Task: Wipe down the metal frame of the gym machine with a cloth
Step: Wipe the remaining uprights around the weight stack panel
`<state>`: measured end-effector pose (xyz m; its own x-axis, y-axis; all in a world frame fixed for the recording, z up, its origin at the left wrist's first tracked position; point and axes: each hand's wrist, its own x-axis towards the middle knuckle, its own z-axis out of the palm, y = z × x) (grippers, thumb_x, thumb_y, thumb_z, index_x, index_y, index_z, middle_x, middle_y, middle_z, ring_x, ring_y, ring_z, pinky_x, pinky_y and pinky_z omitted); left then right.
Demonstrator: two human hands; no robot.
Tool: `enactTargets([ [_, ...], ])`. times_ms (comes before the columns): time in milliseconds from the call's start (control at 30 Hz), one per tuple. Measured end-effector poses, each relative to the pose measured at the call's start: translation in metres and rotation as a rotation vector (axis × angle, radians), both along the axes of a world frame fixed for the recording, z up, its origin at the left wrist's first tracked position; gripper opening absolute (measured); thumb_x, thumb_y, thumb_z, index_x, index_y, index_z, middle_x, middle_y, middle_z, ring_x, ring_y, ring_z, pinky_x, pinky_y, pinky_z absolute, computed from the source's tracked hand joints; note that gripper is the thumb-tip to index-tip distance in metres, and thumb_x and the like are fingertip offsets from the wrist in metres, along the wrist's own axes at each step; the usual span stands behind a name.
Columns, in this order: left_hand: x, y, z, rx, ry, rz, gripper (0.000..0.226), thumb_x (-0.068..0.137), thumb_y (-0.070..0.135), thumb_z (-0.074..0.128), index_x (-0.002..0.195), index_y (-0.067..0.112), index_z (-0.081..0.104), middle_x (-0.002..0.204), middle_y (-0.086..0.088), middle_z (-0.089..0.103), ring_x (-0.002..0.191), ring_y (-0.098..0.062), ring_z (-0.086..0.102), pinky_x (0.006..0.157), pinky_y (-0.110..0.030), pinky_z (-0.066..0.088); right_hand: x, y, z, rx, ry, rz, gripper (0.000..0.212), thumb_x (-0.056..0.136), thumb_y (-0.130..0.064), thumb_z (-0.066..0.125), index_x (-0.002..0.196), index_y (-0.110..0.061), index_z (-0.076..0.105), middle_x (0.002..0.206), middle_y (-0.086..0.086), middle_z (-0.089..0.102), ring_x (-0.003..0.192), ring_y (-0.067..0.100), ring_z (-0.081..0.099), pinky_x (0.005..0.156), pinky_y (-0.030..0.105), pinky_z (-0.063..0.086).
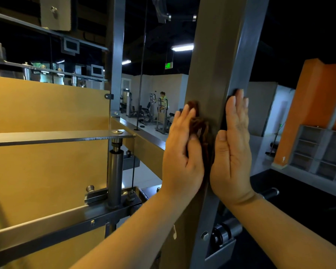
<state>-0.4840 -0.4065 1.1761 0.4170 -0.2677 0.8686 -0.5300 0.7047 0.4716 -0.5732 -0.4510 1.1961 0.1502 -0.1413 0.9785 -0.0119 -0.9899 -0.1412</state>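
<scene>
Gym floor, head view, close on machine.

Frame post: grey metal upright, square section, leaning slightly right as it rises. Both hands are on it at mid-height.

Left-hand grip: released, not clenched. The fingers are extended and point upward, with the palm turned toward the post's left face. Cloth: brown and bunched, sandwiched between this palm and the post. A tuft shows just past the fingertips, and more spills out between forefinger and thumb. The thumb lies along the cloth's edge. The cloth touches the metal and is pressed flat rather than pinched.

Right-hand grip: also released, with straight fingers held together, laid flat against the post's right face and holding nothing. There is a dark patch under the fingertips; I cannot tell whether it is shadow or fabric. The post sits between the two hands, and the cloth is on the left hand's side only.

Surroundings: a yellow panel to the left with grey cross-bars. A steel guide cylinder stands upright on a bracket beside it. An orange wall is at right, with grey shelving below it. A person stands among the machines far back, under a green exit sign.
</scene>
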Motion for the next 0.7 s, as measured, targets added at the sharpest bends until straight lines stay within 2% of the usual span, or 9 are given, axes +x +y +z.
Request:
enactTargets([
  [100, -0.01, 0.002, -0.037, -0.005, -0.012, 0.035, 0.047, 0.106, 0.004, 0.039, 0.152, 0.016, 0.043, 0.163, 0.001, 0.041, 0.157, -0.016, 0.025, 0.128, -0.041, 0.026, -0.001, 0.0, -0.005, 0.007, 0.006, -0.004, 0.051, 0.108, -0.008, 0.028, 0.158, -0.005, 0.017, 0.168, 0.003, 0.008, 0.159, 0.02, 0.001, 0.129, 0.037, 0.006],
  [167, -0.016, 0.008, -0.084, 0.024, 0.013, 0.023, 0.049, 0.106, 0.011, 0.036, 0.154, 0.017, 0.043, 0.166, 0.004, 0.037, 0.158, -0.02, 0.022, 0.127, -0.046, 0.027, -0.002, 0.0, -0.009, 0.015, -0.002, 0.004, 0.051, 0.109, -0.01, 0.027, 0.158, -0.005, 0.017, 0.168, 0.001, 0.008, 0.159, 0.019, 0.001, 0.129, 0.035, 0.006],
  [267, -0.022, 0.016, -0.129, 0.156, 0.112, 0.002, 0.056, 0.103, 0.024, 0.033, 0.157, 0.038, 0.038, 0.168, 0.016, 0.029, 0.16, -0.015, 0.014, 0.126, -0.057, 0.023, -0.001, 0.001, -0.015, 0.028, -0.002, 0.032, 0.05, 0.108, -0.008, 0.027, 0.158, -0.005, 0.017, 0.168, 0.003, 0.009, 0.159, 0.02, 0.001, 0.129, 0.035, 0.006],
  [333, -0.021, 0.017, -0.122, 0.17, 0.139, -0.009, 0.057, 0.103, 0.026, 0.033, 0.157, 0.043, 0.035, 0.167, 0.021, 0.028, 0.159, -0.011, 0.014, 0.128, -0.051, 0.022, 0.0, 0.001, -0.017, 0.031, -0.005, 0.029, 0.05, 0.108, -0.007, 0.027, 0.158, -0.005, 0.017, 0.168, 0.005, 0.009, 0.159, 0.021, 0.002, 0.129, 0.036, 0.006],
  [367, -0.018, 0.015, -0.109, 0.147, 0.136, -0.016, 0.057, 0.103, 0.024, 0.033, 0.159, 0.038, 0.036, 0.167, 0.019, 0.03, 0.159, -0.011, 0.016, 0.128, -0.05, 0.023, 0.0, 0.001, -0.017, 0.032, -0.009, 0.025, 0.05, 0.108, -0.007, 0.027, 0.158, -0.005, 0.018, 0.168, 0.005, 0.009, 0.159, 0.021, 0.002, 0.129, 0.037, 0.006],
  [467, -0.008, 0.003, -0.055, 0.047, 0.094, 0.003, 0.051, 0.104, 0.015, 0.035, 0.154, 0.02, 0.041, 0.165, 0.006, 0.037, 0.157, -0.015, 0.024, 0.127, -0.053, 0.027, 0.001, 0.001, -0.016, 0.033, -0.012, 0.016, 0.049, 0.109, -0.008, 0.026, 0.157, -0.003, 0.019, 0.168, 0.005, 0.009, 0.159, 0.023, 0.002, 0.129, 0.041, 0.007],
  [533, -0.007, 0.0, -0.029, 0.027, 0.099, 0.019, 0.05, 0.104, 0.008, 0.038, 0.152, 0.023, 0.04, 0.163, 0.004, 0.039, 0.156, -0.013, 0.026, 0.127, -0.05, 0.027, 0.001, 0.001, -0.015, 0.029, -0.005, 0.015, 0.049, 0.109, -0.008, 0.026, 0.157, 0.0, 0.019, 0.167, 0.007, 0.009, 0.159, 0.026, 0.001, 0.129, 0.045, 0.008],
  [600, -0.01, 0.002, -0.032, 0.01, 0.096, 0.008, 0.052, 0.104, 0.003, 0.039, 0.15, 0.026, 0.04, 0.162, 0.008, 0.039, 0.156, -0.012, 0.026, 0.128, -0.047, 0.026, 0.001, 0.001, -0.016, 0.039, -0.007, 0.004, 0.05, 0.109, -0.006, 0.026, 0.158, 0.001, 0.019, 0.167, 0.007, 0.01, 0.159, 0.029, 0.002, 0.129, 0.049, 0.008],
  [700, -0.014, 0.006, -0.092, 0.027, 0.083, -0.014, 0.049, 0.105, 0.009, 0.037, 0.152, 0.021, 0.044, 0.163, 0.011, 0.038, 0.157, -0.017, 0.026, 0.126, -0.054, 0.028, 0.002, 0.006, -0.025, 0.085, -0.022, 0.001, 0.05, 0.109, -0.003, 0.027, 0.158, -0.004, 0.016, 0.167, 0.003, 0.009, 0.159, 0.026, 0.001, 0.13, 0.045, 0.008],
])
